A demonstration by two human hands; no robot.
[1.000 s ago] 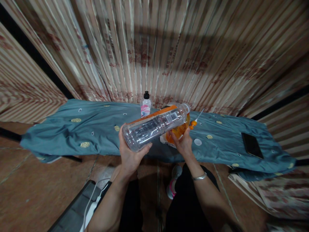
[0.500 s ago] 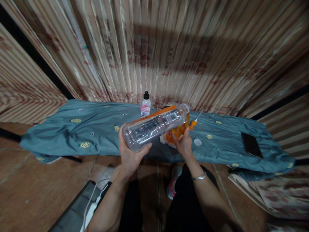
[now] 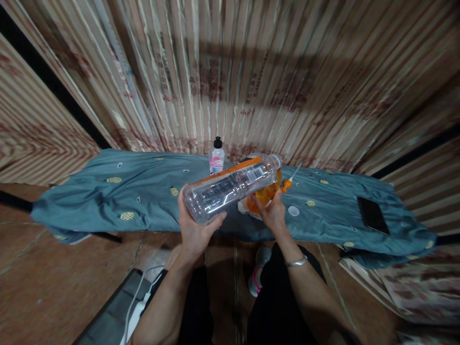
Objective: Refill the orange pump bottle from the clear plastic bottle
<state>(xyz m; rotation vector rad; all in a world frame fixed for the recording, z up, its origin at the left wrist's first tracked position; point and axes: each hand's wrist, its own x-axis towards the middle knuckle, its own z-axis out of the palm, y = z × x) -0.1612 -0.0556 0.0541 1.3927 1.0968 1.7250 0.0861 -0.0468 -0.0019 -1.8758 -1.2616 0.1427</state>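
Note:
My left hand (image 3: 196,229) is wrapped round the base of a large clear plastic bottle (image 3: 230,188) with an orange label. The bottle is tipped almost flat, its open mouth pointing right over an orange container (image 3: 265,194). My right hand (image 3: 274,214) grips that orange container from below, over the blue-grey cloth (image 3: 143,196). A white cap (image 3: 293,210) lies on the cloth just right of my right hand. An orange nozzle piece with a thin white tube (image 3: 288,181) lies beside the container.
A small bottle with a black cap and pink label (image 3: 217,156) stands at the back by the striped curtain (image 3: 230,72). A dark phone (image 3: 373,215) lies on the cloth at the right. A white cable and dark case (image 3: 118,316) sit on the brown floor at lower left.

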